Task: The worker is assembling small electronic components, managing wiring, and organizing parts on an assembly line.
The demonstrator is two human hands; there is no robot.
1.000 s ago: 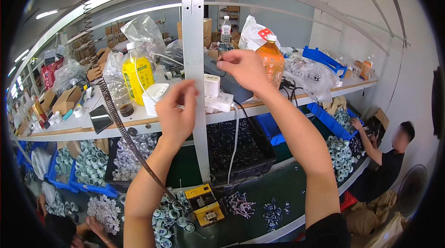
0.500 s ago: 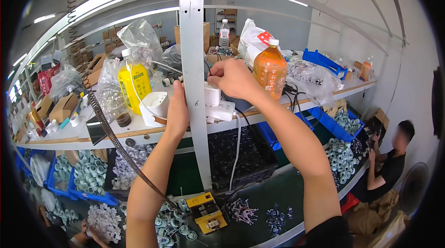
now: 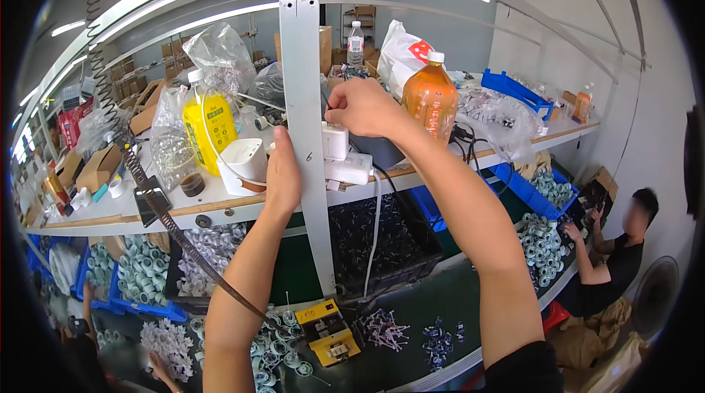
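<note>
My left hand [image 3: 285,176] is upright against the left side of a grey metal post [image 3: 302,77], its thumb raised and its other fingers hidden. Beside it stands a white rounded device [image 3: 244,160] with a thin white cable looping over it. Right of the post, my right hand [image 3: 365,108] has its fingers pinched together just above a white charger block [image 3: 335,142]; what they hold, if anything, is hidden. The block sits at a white power strip [image 3: 349,168] on the shelf edge. A dark cable passes close to the right fingertips.
On the shelf stand a yellow bottle [image 3: 208,129], an orange drink bottle [image 3: 429,103], a cup of dark liquid [image 3: 192,184] and a phone [image 3: 152,202]. Below are a black crate [image 3: 382,239], blue bins of pale green parts [image 3: 143,275] and a yellow fixture [image 3: 328,333]. A co-worker [image 3: 617,261] sits at right.
The view has shifted slightly. My right hand has risen a little, still near the charger block; my left hand stays by the post. The co-worker's arm at right has moved.
</note>
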